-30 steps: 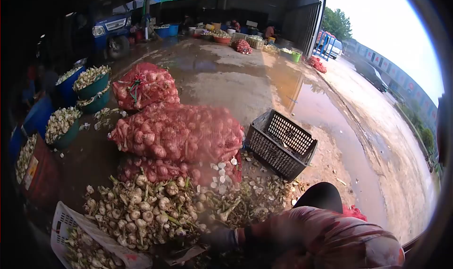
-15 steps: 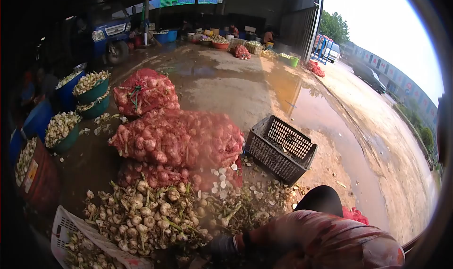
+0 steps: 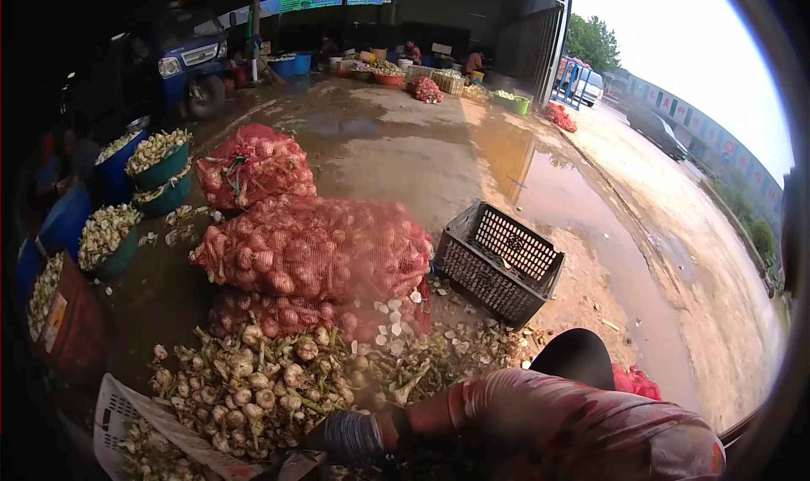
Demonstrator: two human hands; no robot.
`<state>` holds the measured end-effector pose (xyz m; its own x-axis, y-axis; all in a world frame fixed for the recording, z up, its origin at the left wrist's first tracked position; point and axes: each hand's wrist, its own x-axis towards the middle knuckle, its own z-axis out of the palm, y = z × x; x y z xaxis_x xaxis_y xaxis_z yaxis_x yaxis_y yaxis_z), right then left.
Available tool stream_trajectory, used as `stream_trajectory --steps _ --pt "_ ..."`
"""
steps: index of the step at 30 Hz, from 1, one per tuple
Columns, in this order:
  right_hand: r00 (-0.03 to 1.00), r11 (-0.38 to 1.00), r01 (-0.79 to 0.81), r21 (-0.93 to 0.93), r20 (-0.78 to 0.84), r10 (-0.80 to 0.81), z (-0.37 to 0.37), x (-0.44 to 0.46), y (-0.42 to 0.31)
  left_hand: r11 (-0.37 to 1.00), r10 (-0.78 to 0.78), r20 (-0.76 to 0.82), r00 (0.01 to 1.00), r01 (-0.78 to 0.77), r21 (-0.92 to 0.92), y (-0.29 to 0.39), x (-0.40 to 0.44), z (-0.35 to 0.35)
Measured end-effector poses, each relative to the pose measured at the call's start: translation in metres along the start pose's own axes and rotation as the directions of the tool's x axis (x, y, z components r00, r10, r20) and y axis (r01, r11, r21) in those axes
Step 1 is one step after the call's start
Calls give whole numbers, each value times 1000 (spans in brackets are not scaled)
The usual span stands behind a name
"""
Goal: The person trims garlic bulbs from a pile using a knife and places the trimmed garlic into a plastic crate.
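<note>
My right hand (image 3: pixel 344 439), in a dark glove with a grey-blue cuff, reaches in from the right at the bottom of the view. It is at the near edge of a heap of garlic bulbs (image 3: pixel 253 388) with stalks on. Its fingers are dark and partly lost in shadow, so their grip does not show. Close by, at the bottom edge, is a pale shape I cannot make out. My left hand cannot be picked out. A white plastic crate (image 3: pixel 160 426) with garlic in it lies tilted left of the heap.
Red mesh sacks of garlic (image 3: pixel 312 249) are stacked behind the heap. A black plastic crate (image 3: pixel 498 266) stands to their right, by a wet floor. Tubs of garlic (image 3: pixel 110 236) line the left. A blue truck (image 3: pixel 190 63) and other people are farther back.
My right hand has moved left and slightly up, out of deeper shadow, along the near edge of the garlic heap. The pale shape beside it has shifted left too. The view has shifted slightly.
</note>
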<state>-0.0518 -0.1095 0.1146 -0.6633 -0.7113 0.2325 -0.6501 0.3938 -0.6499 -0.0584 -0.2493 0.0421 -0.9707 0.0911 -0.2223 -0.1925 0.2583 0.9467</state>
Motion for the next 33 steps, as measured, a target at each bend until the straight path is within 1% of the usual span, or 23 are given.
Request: stream_trajectory --steps 1,3,6,7,8,9,10,11,13,14,16,17,22,26,28,30,31,32,33 --pt "1000 1000 -1 1 -1 1 -12 15 -14 1000 -2 3 1000 2 2 1 1 0" --pt "990 982 -134 131 -32 139 -37 37 -38 1000 -3 0 1000 3 3 2 1 -2" --pt "991 984 -125 128 -29 130 -29 36 -29 1000 -3 2 1000 3 -2 1 1 -4" --pt "993 992 -119 31 25 119 -19 29 -20 1000 -2 2 1000 2 -4 1 1 -6" --pt "993 993 -117 30 26 117 -11 19 -11 1000 -1 1 1000 1 -4 -1 2 -6" --pt "975 989 -142 -30 171 145 -7 7 -2 1000 -1 3 1000 1 -7 -2 1 -7" --pt "933 983 -160 -91 311 180 1 -7 6 1000 -2 1 1000 2 -8 -3 1 -7" --pt "931 983 -160 -93 317 181 16 -25 19 1000 -1 1 1000 1 -13 -6 0 -7" --pt "988 993 -35 -116 149 52 47 -56 41 1000 0 3 1000 0 -19 -7 -1 -9" --pt "982 992 -46 -115 176 66 55 -65 41 1000 -3 3 1000 3 -20 -8 0 -10" --pt "944 985 -104 -135 299 140 52 -70 38 1000 -4 -15 1000 4 -21 -8 -4 -10" --pt "931 982 -115 -147 329 159 51 -71 37 1000 -1 -6 1000 0 -20 -7 -3 -9" --pt "907 977 -107 -182 384 171 51 -69 33 999 -3 -30 1000 2 -32 -7 -6 -20" --pt "898 973 -62 -223 412 152 49 -62 36 999 2 -58 998 -5 -40 -8 -11 -26" --pt "917 969 -22 -246 381 118 39 -49 33 998 5 -74 997 -9 -60 -17 -16 -36" --pt "973 995 -90 -49 208 98 20 -6 24 997 -12 -118 993 2 -81 -38 -36 -56" --pt "989 994 -94 55 119 87 -6 24 -4 996 -30 -141 989 18 -89 -50 -55 -70" --pt "965 973 -231 20 128 227 -37 50 -30 994 -48 -169 985 31 -103 -59 -75 -80" --pt "988 984 -146 106 -42 151 -51 71 -44 991 -61 -187 980 37 -126 -61 -89 -87"
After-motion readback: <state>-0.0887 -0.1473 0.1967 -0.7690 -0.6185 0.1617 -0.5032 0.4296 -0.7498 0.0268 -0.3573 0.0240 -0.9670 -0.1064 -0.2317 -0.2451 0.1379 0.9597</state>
